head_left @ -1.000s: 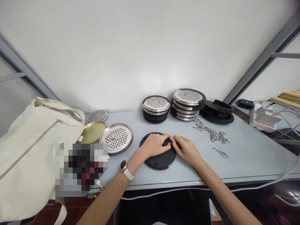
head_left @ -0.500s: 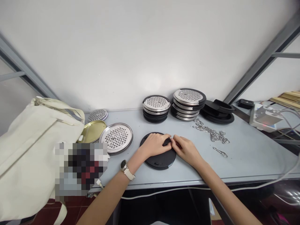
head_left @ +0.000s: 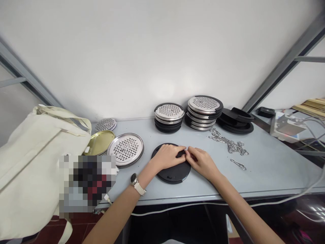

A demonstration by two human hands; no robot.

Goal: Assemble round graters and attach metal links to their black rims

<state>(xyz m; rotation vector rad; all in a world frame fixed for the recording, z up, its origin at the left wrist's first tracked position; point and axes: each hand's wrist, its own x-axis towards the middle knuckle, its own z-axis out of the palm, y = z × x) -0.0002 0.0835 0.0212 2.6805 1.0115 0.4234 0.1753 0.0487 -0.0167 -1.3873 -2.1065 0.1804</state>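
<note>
A black round disc lies flat near the front of the grey table. My left hand reaches over its top, with thumb and fingers closed at the far right part of the rim. Right against those fingertips, my right hand is closed in a pinch at the same rim. A small shiny bit shows between the fingertips, too small to name. To the right lie a single metal clip and a loose heap of similar metal clips.
Behind stand two stacks of perforated metal discs with black rims, one nearer and one taller, beside black round parts. At left are grater-like discs, gold lids and a cream bag. A white cable runs along the front edge.
Almost nothing differs. Both hands stay at the disc's rim, with only a very slight shift of the fingertips.
</note>
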